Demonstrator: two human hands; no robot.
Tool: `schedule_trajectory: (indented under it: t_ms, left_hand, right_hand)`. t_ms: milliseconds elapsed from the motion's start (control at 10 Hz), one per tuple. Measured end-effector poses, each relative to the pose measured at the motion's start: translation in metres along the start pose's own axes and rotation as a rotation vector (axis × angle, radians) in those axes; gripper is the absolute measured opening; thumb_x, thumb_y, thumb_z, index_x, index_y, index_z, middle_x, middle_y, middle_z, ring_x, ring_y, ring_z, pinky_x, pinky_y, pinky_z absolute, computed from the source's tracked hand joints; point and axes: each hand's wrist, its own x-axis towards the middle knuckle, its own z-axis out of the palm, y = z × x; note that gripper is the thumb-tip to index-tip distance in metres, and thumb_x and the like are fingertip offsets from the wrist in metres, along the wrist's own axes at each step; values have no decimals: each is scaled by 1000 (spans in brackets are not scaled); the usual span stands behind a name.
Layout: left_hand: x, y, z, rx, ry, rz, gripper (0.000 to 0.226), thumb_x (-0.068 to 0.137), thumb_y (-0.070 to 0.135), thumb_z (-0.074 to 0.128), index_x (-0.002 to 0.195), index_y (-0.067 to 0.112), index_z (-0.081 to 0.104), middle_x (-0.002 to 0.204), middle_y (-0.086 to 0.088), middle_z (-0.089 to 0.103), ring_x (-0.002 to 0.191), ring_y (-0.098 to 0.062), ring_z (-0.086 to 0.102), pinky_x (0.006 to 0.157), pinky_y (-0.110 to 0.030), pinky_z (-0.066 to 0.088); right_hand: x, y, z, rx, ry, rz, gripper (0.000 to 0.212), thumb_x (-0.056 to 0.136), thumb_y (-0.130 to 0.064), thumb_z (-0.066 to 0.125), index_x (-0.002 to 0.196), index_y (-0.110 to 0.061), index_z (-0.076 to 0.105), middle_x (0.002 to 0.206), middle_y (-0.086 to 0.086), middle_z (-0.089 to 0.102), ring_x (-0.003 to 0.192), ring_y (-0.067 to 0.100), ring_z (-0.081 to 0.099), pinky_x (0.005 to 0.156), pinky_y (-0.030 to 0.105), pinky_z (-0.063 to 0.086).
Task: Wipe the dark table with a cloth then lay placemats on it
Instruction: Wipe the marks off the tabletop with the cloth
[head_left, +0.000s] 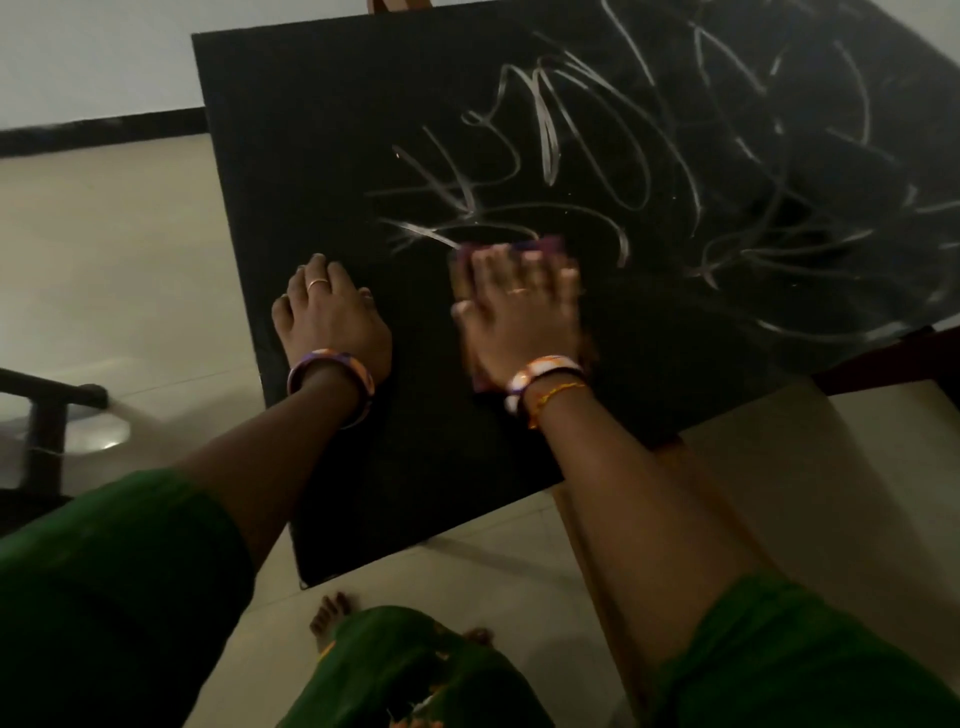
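— Left hand (332, 312) lies flat and open on the dark table (322, 130), near its left edge, and holds nothing. Is it only for support?

— I think so. It takes the weight of the body, so the other hand can move freely. It should stay pressed there and not slide.

— And the right hand (519, 317), just to the right of it?

— Its fingers are spread and press down on the cloth (540, 244). Only a purple strip of the cloth shows beyond the fingertips; the rest is hidden under the palm. The hand looks a little blurred, so I judge it is in the middle of a stroke.

— Where should the strokes go?

— Beyond that hand and far to its right, the table carries many pale streaks (597, 156). I cannot tell whether they are wet trails or dirt. Long overlapping passes with even pressure would clear them better than short curved ones.

— And the placemats?

— I see none. To the right of the right forearm there is a pale chair seat (831, 467), touching or under the table edge. Laying is not yet begun.
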Motion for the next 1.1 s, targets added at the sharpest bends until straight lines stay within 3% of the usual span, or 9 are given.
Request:
schedule_trajectory:
  t_ms: [100, 200, 400, 500, 600, 700, 800, 900, 1100]
  left_hand:
    - [0, 2, 2, 5, 4, -3, 50, 98, 28, 36, 143, 9, 27, 154, -11, 18, 143, -28, 14, 115, -47, 13]
    - [0, 2, 3, 7, 0, -4, 50, 98, 28, 36, 143, 9, 26, 154, -12, 17, 143, -28, 13, 115, -48, 13]
    - [4, 1, 3, -23, -23, -14, 50, 98, 26, 37, 144, 10, 26, 155, -10, 17, 143, -27, 12, 115, -47, 11]
    - [6, -11, -3, -253, 95, -25, 41, 96, 21, 40, 135, 8, 43, 147, -11, 35, 137, -27, 29, 112, -44, 20]
    - [13, -24, -15, -331, 251, -90, 36, 95, 23, 42, 127, 8, 50, 138, -12, 45, 129, -29, 39, 107, -43, 28]
    - [42, -55, -31, -508, 212, -451, 45, 96, 36, 39, 131, 8, 43, 136, -13, 45, 127, -31, 40, 107, -42, 31]
    - [60, -65, -38, -919, -52, -779, 56, 96, 47, 33, 136, 8, 39, 136, -11, 45, 123, -27, 45, 104, -37, 36]
    - [71, -60, -44, -1166, -315, -946, 65, 93, 59, 28, 138, 14, 37, 123, -3, 47, 103, -16, 45, 88, -26, 34]
    - [74, -51, -45, -1149, -338, -891, 66, 95, 58, 20, 137, 11, 39, 126, -8, 49, 114, -21, 47, 90, -28, 34]
  right_hand:
    - [0, 98, -14, -45, 6, 338, 60, 96, -49, 25, 151, -27, 13, 158, 0, 13, 145, 29, 10, 114, 57, 0]
    - [-5, 122, -24, 11, -50, 527, 60, 99, -47, 22, 152, -24, 8, 160, 1, 5, 146, 29, 2, 115, 56, -4]
    - [3, -16, -4, -12, 29, 82, 61, 97, -44, 31, 151, -21, 14, 158, 7, 12, 144, 35, 9, 114, 55, -1]
    - [-2, -67, 1, 3, -39, -192, 59, 97, -46, 30, 151, -26, 14, 159, -1, 11, 146, 28, 6, 114, 51, -7]
    - [10, -26, -3, -32, -6, -86, 59, 96, -47, 29, 150, -28, 15, 159, -2, 12, 145, 27, 8, 114, 53, -5]
    - [19, 54, -15, -37, -28, 320, 59, 98, -46, 25, 151, -25, 12, 159, 1, 10, 145, 30, 8, 114, 57, 0]
    - [22, 66, -23, 32, -88, 517, 60, 99, -45, 23, 152, -24, 6, 160, 1, 4, 146, 29, 1, 115, 56, -3]
    - [19, 4, -13, -18, -7, 373, 61, 98, -44, 29, 152, -21, 11, 159, 7, 8, 145, 34, 6, 115, 56, 0]
    - [9, -137, 10, 28, -73, -224, 62, 96, -46, 33, 151, -26, 12, 159, 0, 9, 146, 28, 3, 114, 50, -8]
